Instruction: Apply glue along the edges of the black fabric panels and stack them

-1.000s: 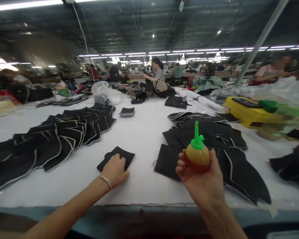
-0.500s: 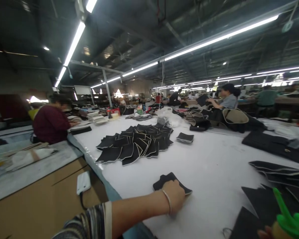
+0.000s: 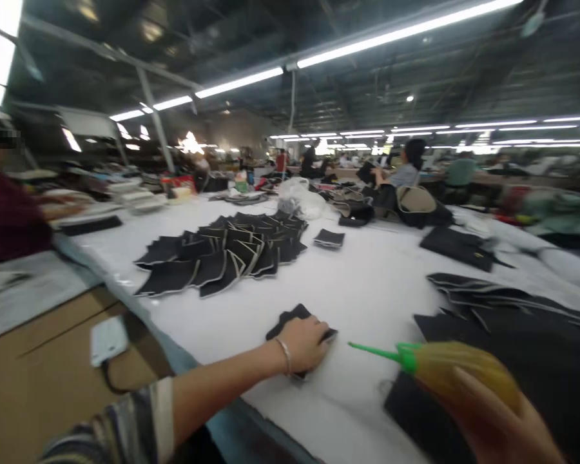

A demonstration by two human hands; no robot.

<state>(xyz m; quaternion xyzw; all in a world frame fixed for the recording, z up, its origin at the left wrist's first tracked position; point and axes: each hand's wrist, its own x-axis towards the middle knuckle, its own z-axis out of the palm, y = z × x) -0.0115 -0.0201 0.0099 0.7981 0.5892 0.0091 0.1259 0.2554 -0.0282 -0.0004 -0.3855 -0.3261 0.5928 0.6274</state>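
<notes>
My left hand (image 3: pixel 305 345), with a bracelet at the wrist, lies over a small stack of black pieces (image 3: pixel 290 317) on the white table (image 3: pixel 367 277), fingers curled at its right edge. My right hand (image 3: pixel 493 412) is wrapped round a yellowish squeeze bottle (image 3: pixel 466 370) with a green nozzle pointing left towards the stack. The nozzle tip is a little right of my left hand, not touching the pieces. Behind them spreads a large fan of black pieces (image 3: pixel 227 251) with pale edges.
One small black stack (image 3: pixel 328 238) sits beyond my left hand. Larger black pieces (image 3: pixel 493 335) cover the table's right side. A white device (image 3: pixel 109 339) with a cable lies on brown board at left. A person in maroon (image 3: pixel 12 206) is at far left; others work farther back.
The view has swung to the right. My right hand has brought the bottle up and inward from the lower right corner, its nozzle now pointing left. My left hand remains on the stack.
</notes>
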